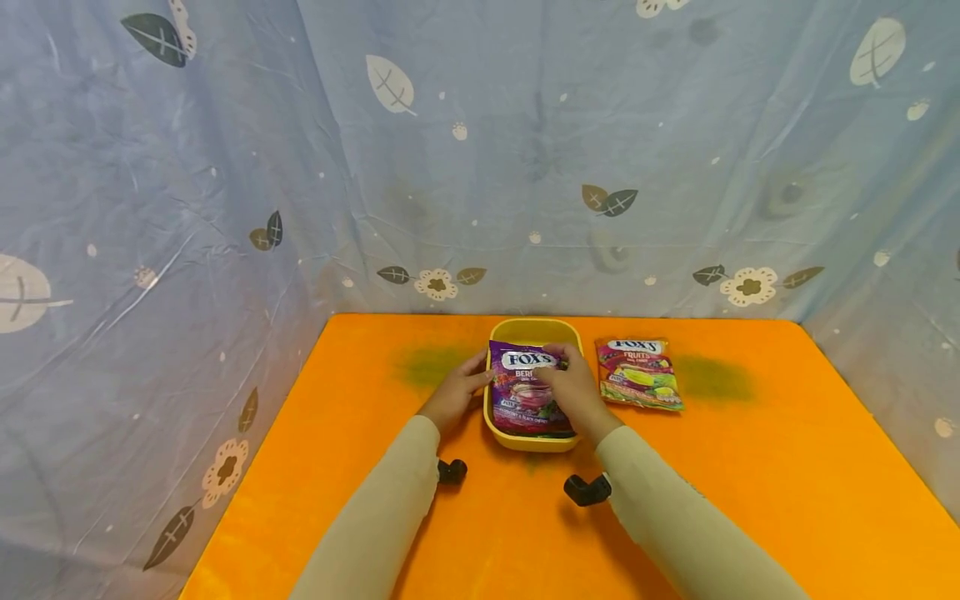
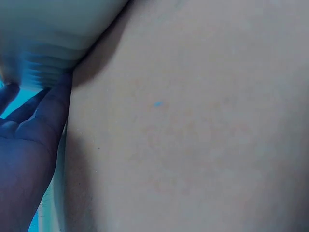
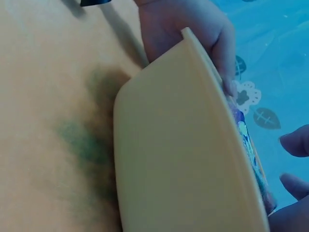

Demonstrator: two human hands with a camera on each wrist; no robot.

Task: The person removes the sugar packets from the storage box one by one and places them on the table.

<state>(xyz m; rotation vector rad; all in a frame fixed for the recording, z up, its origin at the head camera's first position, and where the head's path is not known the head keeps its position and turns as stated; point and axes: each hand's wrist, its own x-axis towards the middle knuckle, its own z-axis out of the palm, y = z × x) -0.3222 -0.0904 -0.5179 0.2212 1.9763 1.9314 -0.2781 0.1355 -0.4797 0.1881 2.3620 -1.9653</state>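
A purple Fox's berries candy bag point(image 1: 517, 404) lies face up in a yellow plastic tub point(image 1: 536, 445), covering most of its inside. My left hand point(image 1: 456, 392) holds the tub's left side, its thumb at the rim beside the bag; in the left wrist view, its fingers point(image 2: 53, 104) touch the ribbed outer wall. Over the bag's right part, my right hand point(image 1: 576, 390) rests with fingers extended, hiding some of the print. Thumb and finger of that hand stand apart above the bag in the right wrist view, where the tub's wall point(image 3: 174, 130) hides the rest.
To the right of the tub a red and orange Fox's fruits candy bag point(image 1: 639, 373) lies flat on the orange table point(image 1: 772, 467). A pale blue patterned curtain point(image 1: 525, 167) hangs behind the table and along both sides.
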